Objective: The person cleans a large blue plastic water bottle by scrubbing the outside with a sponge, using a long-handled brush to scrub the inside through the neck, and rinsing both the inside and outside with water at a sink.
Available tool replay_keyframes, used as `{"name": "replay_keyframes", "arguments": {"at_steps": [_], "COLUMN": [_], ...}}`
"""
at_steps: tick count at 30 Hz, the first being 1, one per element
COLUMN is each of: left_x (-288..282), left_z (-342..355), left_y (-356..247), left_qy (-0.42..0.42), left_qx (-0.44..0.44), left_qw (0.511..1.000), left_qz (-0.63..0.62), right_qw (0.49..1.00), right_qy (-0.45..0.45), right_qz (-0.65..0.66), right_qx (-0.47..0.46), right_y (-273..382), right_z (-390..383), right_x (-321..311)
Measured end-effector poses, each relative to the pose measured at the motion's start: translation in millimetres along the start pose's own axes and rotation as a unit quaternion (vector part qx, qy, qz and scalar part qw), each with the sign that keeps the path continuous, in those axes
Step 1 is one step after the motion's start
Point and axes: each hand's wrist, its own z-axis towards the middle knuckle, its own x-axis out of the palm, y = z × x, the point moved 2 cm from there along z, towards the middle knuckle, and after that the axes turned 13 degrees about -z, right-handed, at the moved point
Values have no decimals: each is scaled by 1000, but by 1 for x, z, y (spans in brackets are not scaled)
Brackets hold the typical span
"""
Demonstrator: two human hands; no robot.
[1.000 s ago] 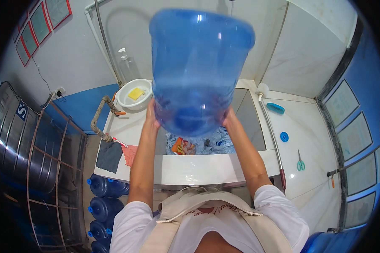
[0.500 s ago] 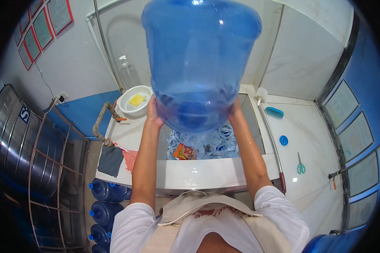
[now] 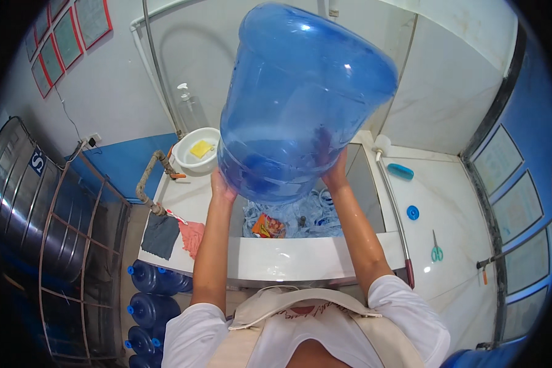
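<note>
A large see-through blue water jug [image 3: 294, 104] is held up in front of me, tilted so that its top end leans to the right. A little liquid seems to lie in its lower end. My left hand [image 3: 223, 186] is closed on the jug's lower left side, its fingers partly behind the wall. On the lower right side my right hand [image 3: 335, 173] grips it too, with the fingers partly showing through the blue plastic. Below the jug, the white sink [image 3: 294, 257] holds a heap of crumpled see-through plastic [image 3: 313, 214] and a red-orange packet [image 3: 267, 227].
Left of the sink stand a white bowl [image 3: 189, 161] with a yellow sponge [image 3: 201, 148], a pump bottle [image 3: 192, 110], and grey [image 3: 161, 235] and pink cloths [image 3: 192, 238]. To the right lie a long-handled brush [image 3: 396, 211], blue brush [image 3: 400, 172], blue cap [image 3: 413, 213] and scissors [image 3: 436, 250].
The jug has tipped from nearly upright, its top swinging right. My right hand has shifted slightly left and down, and my left hand has moved a little lower. Both still hold the jug.
</note>
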Motion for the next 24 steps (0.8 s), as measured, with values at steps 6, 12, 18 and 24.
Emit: {"name": "replay_keyframes", "arguments": {"at_steps": [6, 12, 18, 24], "left_x": [20, -2, 24, 74], "left_z": [-35, -18, 14, 16], "left_y": [76, 99, 96, 38], "left_qy": [30, -38, -15, -24], "left_qx": [150, 194, 161, 49], "left_qw": [914, 939, 949, 998], "left_qz": [376, 282, 269, -24], "right_qw": [996, 998, 996, 627], "right_qy": [-46, -48, -2, -174], "right_qz": [-60, 5, 35, -759], "right_qx": [-39, 32, 85, 21], "right_y": [-17, -9, 12, 90], "right_z": [-24, -6, -17, -59], "right_x": [-31, -49, -68, -261]}}
